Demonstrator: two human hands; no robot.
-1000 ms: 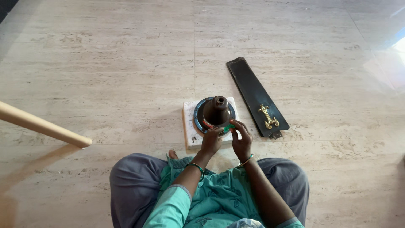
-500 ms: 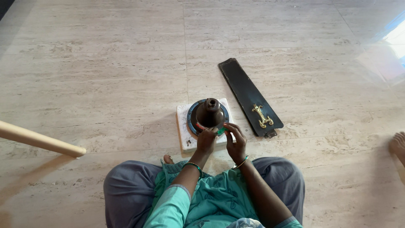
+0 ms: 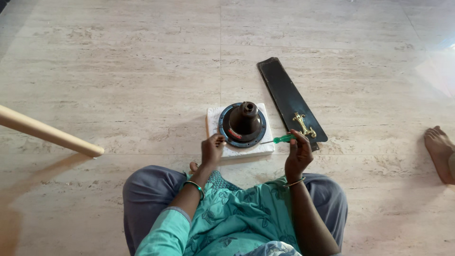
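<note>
A person sits on the floor (image 3: 118, 71). The right hand (image 3: 297, 154) is clamped on a green-handled screwdriver (image 3: 279, 139), light and rigid. The left hand (image 3: 212, 149), fingers pinched together, rests beside a dark, heavy-looking fan motor housing (image 3: 242, 124) on a white foam block (image 3: 215, 116).

A home interior: pale polished stone floor tiles (image 3: 118, 71), a barefoot foot (image 3: 440, 151), floor-level sitting.

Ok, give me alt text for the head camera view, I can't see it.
A seated person's right hand holds a green-handled screwdriver beside a dark fan motor housing on a white foam block; the left hand touches the block's edge. A black fan blade lies nearby on the floor.
</note>
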